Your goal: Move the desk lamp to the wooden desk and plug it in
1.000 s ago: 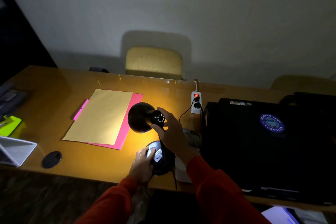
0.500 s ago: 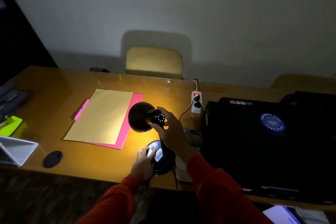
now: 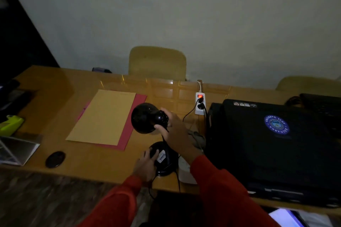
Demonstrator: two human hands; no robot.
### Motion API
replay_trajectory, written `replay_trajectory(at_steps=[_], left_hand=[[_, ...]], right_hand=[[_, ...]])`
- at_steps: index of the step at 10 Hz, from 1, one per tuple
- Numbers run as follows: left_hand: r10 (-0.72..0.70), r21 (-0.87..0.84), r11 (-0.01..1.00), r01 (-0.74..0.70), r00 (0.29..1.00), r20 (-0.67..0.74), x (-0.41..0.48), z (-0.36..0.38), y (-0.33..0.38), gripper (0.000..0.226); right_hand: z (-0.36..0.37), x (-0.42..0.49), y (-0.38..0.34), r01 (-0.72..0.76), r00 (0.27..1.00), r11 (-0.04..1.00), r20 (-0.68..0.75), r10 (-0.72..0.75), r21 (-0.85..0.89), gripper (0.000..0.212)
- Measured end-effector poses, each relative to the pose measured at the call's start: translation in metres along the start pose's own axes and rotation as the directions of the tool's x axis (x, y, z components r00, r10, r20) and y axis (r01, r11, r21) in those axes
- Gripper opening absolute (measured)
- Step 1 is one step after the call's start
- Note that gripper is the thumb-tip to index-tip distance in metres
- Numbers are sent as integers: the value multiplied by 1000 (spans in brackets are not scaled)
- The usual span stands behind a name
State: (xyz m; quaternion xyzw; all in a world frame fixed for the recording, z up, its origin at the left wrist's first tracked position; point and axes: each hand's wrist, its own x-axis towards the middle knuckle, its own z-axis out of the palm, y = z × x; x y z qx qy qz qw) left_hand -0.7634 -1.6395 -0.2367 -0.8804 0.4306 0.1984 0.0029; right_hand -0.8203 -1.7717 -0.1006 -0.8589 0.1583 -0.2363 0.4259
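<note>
On the wooden desk (image 3: 55, 101) a green stapler (image 3: 11, 124) sits far left, then a tan envelope (image 3: 103, 116) over a pink folder (image 3: 132, 127). My left hand (image 3: 145, 164) presses flat on the base of the desk lamp (image 3: 147, 118), fingers spread; my right hand (image 3: 175, 131) wraps the neck behind its unlit shade. The power strip (image 3: 199, 104) glows red, two black plugs seated in it, beside the black laptop (image 3: 276, 143)
</note>
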Motion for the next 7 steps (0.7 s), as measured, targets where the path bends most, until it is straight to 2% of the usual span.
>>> replay_trajectory(at_steps=[1,2,3,4,5,6,7], left_hand=[[25,-88,996,-20,998,58,-1,-11,-5,57],[9,-256,967,4,999,49,-7,-30,-6,49],[-8,-307,952,16,1000,26,-18,-48,-9,47],[-20,-310,951,13,1000,-20,-34,-67,-12,46],[19,-284,958,-46,995,-98,-48,-84,-14,44],[8,-295,955,-42,993,-117,-69,-100,-14,45],[11,-288,956,-56,988,-156,-84,-112,-16,46]], right_hand=[[-8,4,1,-17,997,999,75,20,-39,61],[-21,2,-3,-9,979,994,202,31,-107,64],[-32,-4,1,-58,958,984,267,101,-166,55],[-46,-11,5,-249,888,923,311,339,-295,75],[-53,-20,4,-221,892,902,297,341,-370,75],[-58,-27,-11,-205,901,870,260,347,-449,75],[-60,-30,-27,-263,893,863,229,387,-432,81]])
